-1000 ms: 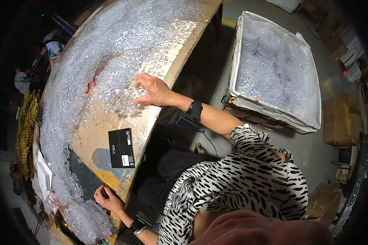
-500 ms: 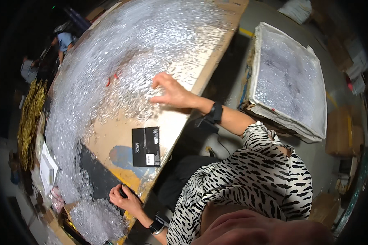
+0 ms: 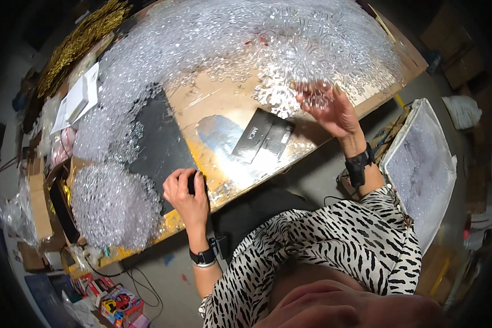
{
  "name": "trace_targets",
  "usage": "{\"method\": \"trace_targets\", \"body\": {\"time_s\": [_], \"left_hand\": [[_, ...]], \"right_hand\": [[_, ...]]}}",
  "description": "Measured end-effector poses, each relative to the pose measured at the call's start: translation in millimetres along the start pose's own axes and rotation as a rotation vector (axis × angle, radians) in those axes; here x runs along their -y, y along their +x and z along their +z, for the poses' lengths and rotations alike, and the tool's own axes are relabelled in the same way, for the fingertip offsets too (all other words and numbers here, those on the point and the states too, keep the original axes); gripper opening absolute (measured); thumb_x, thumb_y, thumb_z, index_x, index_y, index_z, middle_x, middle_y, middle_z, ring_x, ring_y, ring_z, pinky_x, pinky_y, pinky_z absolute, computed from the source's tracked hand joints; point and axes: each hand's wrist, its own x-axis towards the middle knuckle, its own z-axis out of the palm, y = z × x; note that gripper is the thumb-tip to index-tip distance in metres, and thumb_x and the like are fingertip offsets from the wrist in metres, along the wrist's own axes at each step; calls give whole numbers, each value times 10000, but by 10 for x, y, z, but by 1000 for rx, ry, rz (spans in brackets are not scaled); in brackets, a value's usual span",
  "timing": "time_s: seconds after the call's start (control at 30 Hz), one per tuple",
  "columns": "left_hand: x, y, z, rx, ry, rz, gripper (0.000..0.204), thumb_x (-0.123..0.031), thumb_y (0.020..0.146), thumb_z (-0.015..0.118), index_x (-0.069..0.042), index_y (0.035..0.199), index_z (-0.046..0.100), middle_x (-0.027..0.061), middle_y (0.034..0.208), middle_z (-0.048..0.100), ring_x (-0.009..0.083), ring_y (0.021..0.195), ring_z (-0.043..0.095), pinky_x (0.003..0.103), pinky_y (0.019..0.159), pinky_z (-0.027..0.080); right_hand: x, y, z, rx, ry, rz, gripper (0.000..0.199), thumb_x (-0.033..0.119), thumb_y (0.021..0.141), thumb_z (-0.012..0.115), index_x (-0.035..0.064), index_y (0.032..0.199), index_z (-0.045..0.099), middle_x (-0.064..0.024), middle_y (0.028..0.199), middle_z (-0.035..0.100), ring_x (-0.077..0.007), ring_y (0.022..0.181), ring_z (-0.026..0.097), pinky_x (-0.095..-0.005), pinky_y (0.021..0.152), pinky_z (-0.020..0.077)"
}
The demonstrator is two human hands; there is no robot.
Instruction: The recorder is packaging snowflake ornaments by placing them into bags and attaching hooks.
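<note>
My right hand [image 3: 333, 112] is raised over the far right part of the table, fingers curled round some clear plastic snowflakes [image 3: 316, 96]. More large snowflakes [image 3: 279, 90] hang or lie just beyond its fingertips; where the held ones end I cannot tell. My left hand [image 3: 187, 195] rests at the table's near edge, closed round a small black object [image 3: 192, 183] mostly hidden by the fingers. Between the hands lies a flat black card or envelope [image 3: 262, 136] with pale print. A wide heap of clear, glittering plastic pieces [image 3: 202, 38] spreads over the table's far side.
A rounded mound of clear pieces [image 3: 115, 205] sits left of my left hand, beside a dark mat [image 3: 158, 136]. Gold strands [image 3: 79, 41] and white papers [image 3: 79, 101] lie at the far left. A white-lined bin [image 3: 421, 169] of clear pieces stands at right.
My view has swung round to the right. My right hand, earlier spread over the loose pieces, now has clear snowflakes in its fingers. My left hand still grips the black object.
</note>
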Motion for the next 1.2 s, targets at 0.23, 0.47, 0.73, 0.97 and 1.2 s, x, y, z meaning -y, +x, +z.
{"method": "trace_targets", "body": {"time_s": [0.23, 0.47, 0.73, 0.97, 1.2], "left_hand": [[-23, -12, 6, 33, -639, -57, 372, -299, 895, 573, 16, 1094, 569, 105, 981, 604, 182, 874, 572, 313, 743, 463], [-353, -94, -28, 360, -1392, -478, 499, -351, 898, 561, 51, 1183, 485, 167, 979, 623, 172, 765, 625, 259, 639, 485], [-248, -53, -53, 261, -1363, -508, 314, -193, 878, 604, 46, 1078, 565, 128, 843, 657, 140, 637, 614, 217, 529, 445], [-35, -166, 99, 351, -1204, -418, 203, -175, 886, 593, 7, 975, 584, 93, 798, 635, 146, 651, 607, 284, 562, 522], [45, -192, 161, 129, -1565, -488, 293, -248, 928, 523, 30, 1007, 571, 120, 877, 629, 183, 755, 631, 325, 658, 554]], "right_hand": [[-403, -155, 537, 4, -231, 439, 192, 45, 776, 625, -25, 943, 563, -144, 966, 605, -147, 767, 579, -280, 734, 492], [-638, -233, 804, 381, -660, 490, 143, 144, 874, 606, 9, 835, 583, -25, 802, 623, -63, 747, 550, -222, 669, 436], [-628, -288, 664, 277, -603, 492, 306, 191, 903, 575, 5, 1137, 508, -13, 849, 589, -58, 711, 549, -200, 655, 473], [-685, -263, 586, 247, -670, 501, 194, 209, 938, 512, 34, 1003, 563, -25, 824, 627, -36, 637, 547, -171, 569, 462], [-738, -272, 564, 259, -646, 534, 194, 215, 939, 511, 29, 957, 564, -30, 809, 625, -38, 651, 556, -169, 560, 462]]}}
